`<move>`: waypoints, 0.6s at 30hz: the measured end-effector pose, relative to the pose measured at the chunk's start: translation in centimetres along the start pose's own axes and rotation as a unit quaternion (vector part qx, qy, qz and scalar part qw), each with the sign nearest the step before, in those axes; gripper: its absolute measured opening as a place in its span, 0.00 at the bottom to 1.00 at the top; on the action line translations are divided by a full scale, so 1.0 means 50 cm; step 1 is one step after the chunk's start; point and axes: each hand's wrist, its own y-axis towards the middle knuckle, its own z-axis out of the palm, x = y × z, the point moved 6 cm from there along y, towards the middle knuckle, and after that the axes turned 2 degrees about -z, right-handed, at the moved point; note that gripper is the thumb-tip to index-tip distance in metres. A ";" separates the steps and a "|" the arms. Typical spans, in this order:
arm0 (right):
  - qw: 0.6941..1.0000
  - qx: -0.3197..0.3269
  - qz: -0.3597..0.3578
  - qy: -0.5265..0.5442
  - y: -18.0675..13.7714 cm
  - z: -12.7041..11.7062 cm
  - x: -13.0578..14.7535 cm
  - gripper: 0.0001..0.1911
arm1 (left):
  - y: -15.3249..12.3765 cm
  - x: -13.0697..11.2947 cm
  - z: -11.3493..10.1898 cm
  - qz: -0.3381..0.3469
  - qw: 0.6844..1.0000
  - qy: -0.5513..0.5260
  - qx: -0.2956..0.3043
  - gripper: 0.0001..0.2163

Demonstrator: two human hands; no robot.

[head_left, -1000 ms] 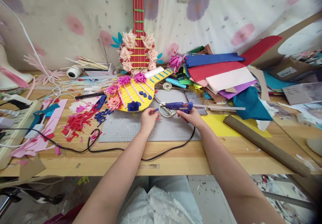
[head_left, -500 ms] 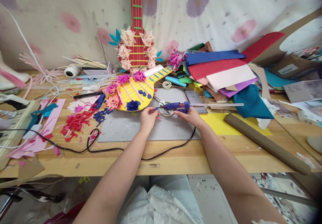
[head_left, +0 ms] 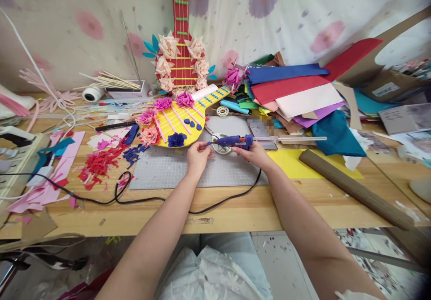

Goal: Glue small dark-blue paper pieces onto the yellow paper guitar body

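Observation:
My right hand [head_left: 251,153] is wrapped round a blue glue gun [head_left: 235,142], whose nozzle points left. A clear glue stick [head_left: 299,138] sticks out behind it. Between the fingertips of my left hand [head_left: 198,155] is a small dark blue paper petal [head_left: 209,143], right at the nozzle. Scissors [head_left: 221,149] with pale handles lie beneath the gun on the grey cutting mat [head_left: 161,169]. Just beyond my left hand lies a yellow paper guitar [head_left: 175,120], with pink and purple flowers, a dark blue flower [head_left: 177,139] and several loose blue petals [head_left: 191,124].
A red guitar [head_left: 183,62] with pale flowers leans at the back. Folded coloured papers [head_left: 296,84] are heaped at right, near a brown cardboard tube [head_left: 353,187]. Red paper scraps [head_left: 103,163] lie left. The gun's black cord [head_left: 232,197] crosses the table's front.
The view has shifted slightly. Both hands keep nearly the same places, with the petal still held at the glue gun's nozzle.

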 end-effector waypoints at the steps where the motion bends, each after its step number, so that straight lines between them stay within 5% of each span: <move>1: 1.000 -0.001 0.001 -0.001 0.000 0.000 0.000 0.24 | -0.001 -0.001 0.000 0.000 1.000 0.001 0.000 0.03; 18: 1.000 -0.006 -0.004 0.012 0.004 0.006 0.001 0.24 | -0.004 0.003 0.003 0.017 0.999 0.035 0.007 0.04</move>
